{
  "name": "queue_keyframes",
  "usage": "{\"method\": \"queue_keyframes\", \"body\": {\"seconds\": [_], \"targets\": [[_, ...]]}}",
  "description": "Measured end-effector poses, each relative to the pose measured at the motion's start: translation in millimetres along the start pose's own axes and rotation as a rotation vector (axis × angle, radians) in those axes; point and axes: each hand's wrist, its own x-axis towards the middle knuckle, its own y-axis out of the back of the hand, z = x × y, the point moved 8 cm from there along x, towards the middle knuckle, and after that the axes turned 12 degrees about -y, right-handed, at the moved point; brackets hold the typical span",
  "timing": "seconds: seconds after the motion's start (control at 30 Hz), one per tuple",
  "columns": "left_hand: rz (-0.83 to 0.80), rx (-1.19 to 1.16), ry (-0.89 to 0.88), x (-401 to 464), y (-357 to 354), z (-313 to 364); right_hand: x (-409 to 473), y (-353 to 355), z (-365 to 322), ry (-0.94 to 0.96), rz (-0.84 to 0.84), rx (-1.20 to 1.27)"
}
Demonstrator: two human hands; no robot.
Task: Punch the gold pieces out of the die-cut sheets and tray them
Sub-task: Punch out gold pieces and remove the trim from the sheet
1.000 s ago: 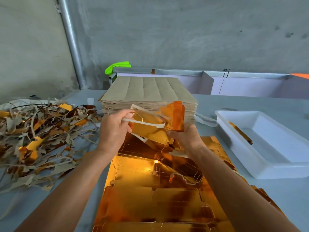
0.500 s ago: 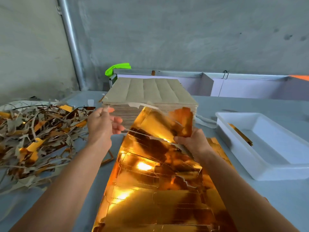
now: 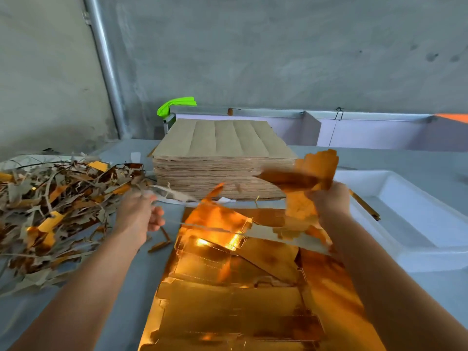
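A gold die-cut sheet (image 3: 235, 307) lies on the grey table in front of me, its far part torn and lifted. My right hand (image 3: 329, 198) grips a gold punched piece (image 3: 314, 171) held up near the white tray (image 3: 415, 224). My left hand (image 3: 138, 214) pinches thin strips of waste trim (image 3: 174, 193) that stretch from the sheet toward the scrap pile. One gold piece (image 3: 364, 206) leans inside the tray's left wall.
A big heap of scrap trimmings (image 3: 50, 206) covers the table's left side. A thick stack of brown-backed sheets (image 3: 222, 160) stands at the back centre. Small gold offcuts (image 3: 162, 243) lie beside the sheet. A green object (image 3: 176, 105) sits behind the stack.
My hands have pulled apart: the right carried the gold piece rightward toward the tray, the left drew the waste strips leftward toward the scrap heap. The trim has torn away from the piece.
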Motion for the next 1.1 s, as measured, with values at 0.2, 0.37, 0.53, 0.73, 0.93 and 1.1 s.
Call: {"method": "queue_keyframes", "body": {"seconds": [0.2,0.37,0.53,0.73,0.93,1.1], "targets": [[-0.085,-0.029,0.110,-6.3,-6.6,-10.0,1.1,14.3,2.5,-0.131,-0.094,0.180],[-0.332,-0.170,-0.106,-31.9,-49.3,31.2,-32.7,-28.1,6.9,-0.184,-0.353,0.276],[-0.406,-0.114,-0.172,-57.2,-88.7,47.2,-62.8,-66.1,0.7,-0.078,-0.588,0.304],[-0.354,-0.061,-0.205,-53.8,-98.8,50.2,-77.7,-73.5,-1.2,0.039,-0.757,0.276],[-0.562,0.069,-0.269,-53.1,-101.8,57.1,-77.3,-73.1,5.6,-0.083,-0.853,0.309],[-0.633,0.408,-0.581,-68.5,-113.5,74.8,-84.1,-81.7,7.8,-0.096,-0.875,0.208]]}}
